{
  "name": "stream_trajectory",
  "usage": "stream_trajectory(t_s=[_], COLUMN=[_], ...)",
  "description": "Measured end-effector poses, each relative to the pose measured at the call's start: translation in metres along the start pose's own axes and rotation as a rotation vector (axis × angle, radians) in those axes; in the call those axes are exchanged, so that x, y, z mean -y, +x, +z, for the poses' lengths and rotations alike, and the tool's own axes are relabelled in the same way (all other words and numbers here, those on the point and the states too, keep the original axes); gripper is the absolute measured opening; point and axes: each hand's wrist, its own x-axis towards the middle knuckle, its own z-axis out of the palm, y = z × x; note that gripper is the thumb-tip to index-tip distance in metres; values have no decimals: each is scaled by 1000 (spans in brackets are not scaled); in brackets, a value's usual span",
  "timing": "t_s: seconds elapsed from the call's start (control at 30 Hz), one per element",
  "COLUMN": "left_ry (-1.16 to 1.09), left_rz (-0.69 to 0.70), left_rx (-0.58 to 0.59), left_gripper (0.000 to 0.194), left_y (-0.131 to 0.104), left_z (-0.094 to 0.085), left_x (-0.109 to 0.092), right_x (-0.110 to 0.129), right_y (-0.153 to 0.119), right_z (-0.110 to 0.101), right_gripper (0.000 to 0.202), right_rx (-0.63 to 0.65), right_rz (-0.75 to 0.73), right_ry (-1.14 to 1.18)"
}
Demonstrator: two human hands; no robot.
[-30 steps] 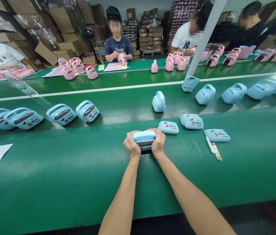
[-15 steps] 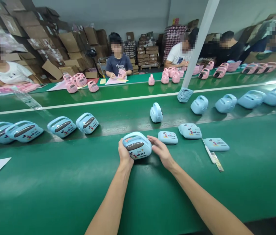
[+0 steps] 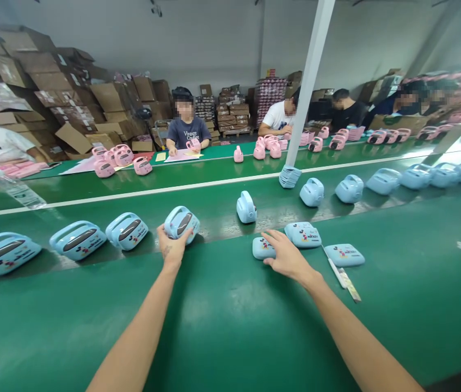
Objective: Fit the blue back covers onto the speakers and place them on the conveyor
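Observation:
My left hand (image 3: 173, 247) is closed around a light-blue plastic casing (image 3: 182, 222) with a top handle, a dark window and a printed front. It is at the belt's near edge, at the right end of a row of similar casings (image 3: 127, 231). My right hand (image 3: 287, 255) reaches over a flat blue front panel (image 3: 261, 248) with a Mickey print, its thumb and fingers apart on either side. Its palm side is hidden. Right beside it lie more printed panels (image 3: 303, 235). Farther right, another panel (image 3: 344, 255) lies near a white-handled tool (image 3: 336, 273).
A blue casing (image 3: 246, 208) stands sideways on the green belt (image 3: 214, 202). More blue casings (image 3: 348, 189) line the right, near a stack of blue parts (image 3: 289, 177) by a white post (image 3: 307, 81). Across, people work among pink casings (image 3: 123, 155). A bottle (image 3: 20, 190) lies left.
My left hand has carried the blue casing leftward and away from me to the row. My right hand has left that casing's side and moved over the flat panel. The view has shifted.

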Motion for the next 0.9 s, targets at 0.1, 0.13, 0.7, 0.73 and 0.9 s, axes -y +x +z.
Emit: stream_trajectory(t_s=[0.1, 0.13, 0.7, 0.73, 0.9], left_ry=[108, 130, -98, -120, -277], left_rz=[-10, -16, 223, 192, -4], left_rx=[-43, -39, 582, 605, 670], left_gripper=[65, 67, 80, 86, 89], left_y=[26, 30, -20, -17, -6], left_z=[-7, -10, 113, 128, 172], left_x=[2, 2, -28, -29, -28], right_x=[-12, -13, -73, -70, -46], right_y=[-5, -6, -15, -15, -13], right_z=[4, 7, -32, -32, -38], right_gripper=[71, 69, 73, 72, 67], right_rx=[15, 13, -351, -380, -513], right_rz=[22, 23, 188, 163, 8], right_ry=[-56, -55, -397, -360, 48])
